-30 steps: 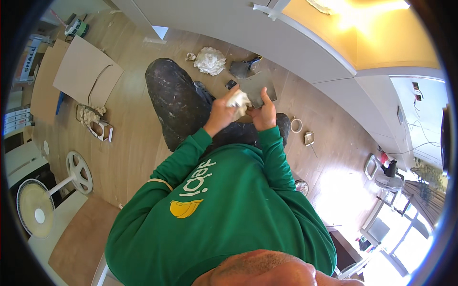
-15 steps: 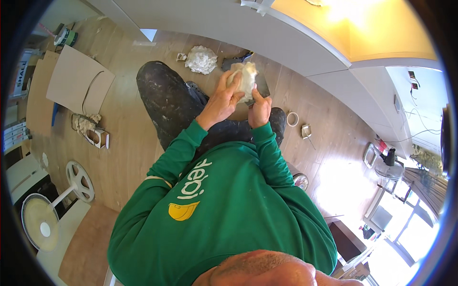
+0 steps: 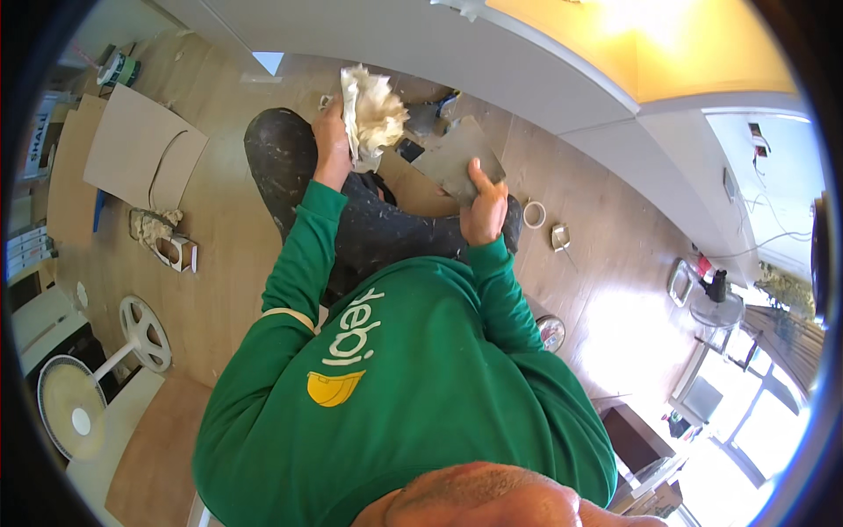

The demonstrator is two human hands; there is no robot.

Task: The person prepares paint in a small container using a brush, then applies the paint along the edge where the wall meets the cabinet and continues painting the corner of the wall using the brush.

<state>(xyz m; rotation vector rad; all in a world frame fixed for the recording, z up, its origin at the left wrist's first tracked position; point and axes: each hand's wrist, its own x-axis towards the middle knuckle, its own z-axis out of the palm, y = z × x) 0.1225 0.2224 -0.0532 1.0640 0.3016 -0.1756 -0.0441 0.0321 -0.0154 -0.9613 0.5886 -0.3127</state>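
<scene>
While the person in a green sweatshirt [image 3: 421, 386] is down low over the wood-look floor [image 3: 233, 299], both hands are occupied. Left hand [image 3: 331, 145]: reaches out past the dark, speckled trousers [image 3: 285, 167], fingers grasping the near-side edge of a crumpled cream paper wad [image 3: 373, 114]; some fingers hidden behind it. Wad is held up, folds facing right, slightly blurred. Right hand [image 3: 485, 209]: clamps a flat grey metal plate [image 3: 461, 162] by its lower right part, thumb on top, other fingers mostly out of sight underneath. Plate is tilted, right of the wad, apart from it.

Small black block [image 3: 409, 150] at the plate's left corner; can't tell if attached. Beyond it on the floor, a putty knife [image 3: 428, 117], dark blade, partly covered from view. Right of the right hand, a tape roll [image 3: 534, 214] lies flat, a small open box [image 3: 560, 235] just beside it, thin stick poking out.

Grey cabinet panel [image 3: 378, 35] runs along the top, lit yellow niche [image 3: 711, 53] at upper right. Far left: cardboard sheet [image 3: 132, 145] with a dark cord [image 3: 156, 171] across it, white fan [image 3: 81, 420] lower down.
</scene>
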